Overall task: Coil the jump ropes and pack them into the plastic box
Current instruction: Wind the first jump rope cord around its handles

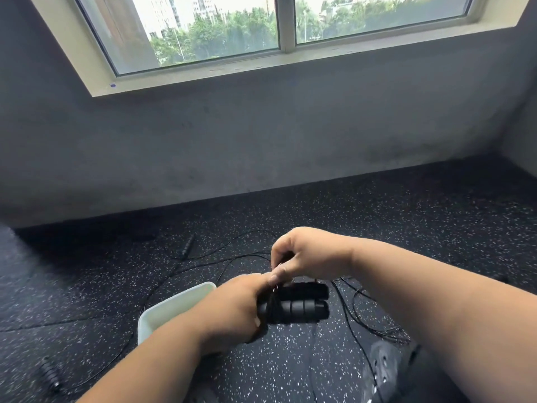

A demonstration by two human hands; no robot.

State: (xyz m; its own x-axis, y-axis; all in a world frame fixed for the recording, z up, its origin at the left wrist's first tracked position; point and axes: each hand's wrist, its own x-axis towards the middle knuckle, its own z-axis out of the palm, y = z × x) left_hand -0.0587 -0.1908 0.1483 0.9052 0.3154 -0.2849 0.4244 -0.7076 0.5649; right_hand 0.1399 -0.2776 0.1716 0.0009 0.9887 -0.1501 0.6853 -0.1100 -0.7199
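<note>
The left hand (pixel 232 309) grips one end of two black ridged foam jump-rope handles (pixel 302 303), fingers curled round them. The handles lie side by side, long axis running left to right, free ends pointing toward the right forearm. Directly above that gripped end, the right hand (pixel 302 254) pinches the thin black cord (pixel 348 315) between thumb and curled fingers, touching the left hand's fingertips. The slack cord trails right and down across the black speckled rubber floor (pixel 436 228). Judged step: winding cord round the handles, so the wrap runs crosswise to their axis. The pale translucent plastic box (pixel 174 306) sits just behind the left wrist, nearer the left hand. Further off lies another black handle (pixel 187 245) with loose cord.
</note>
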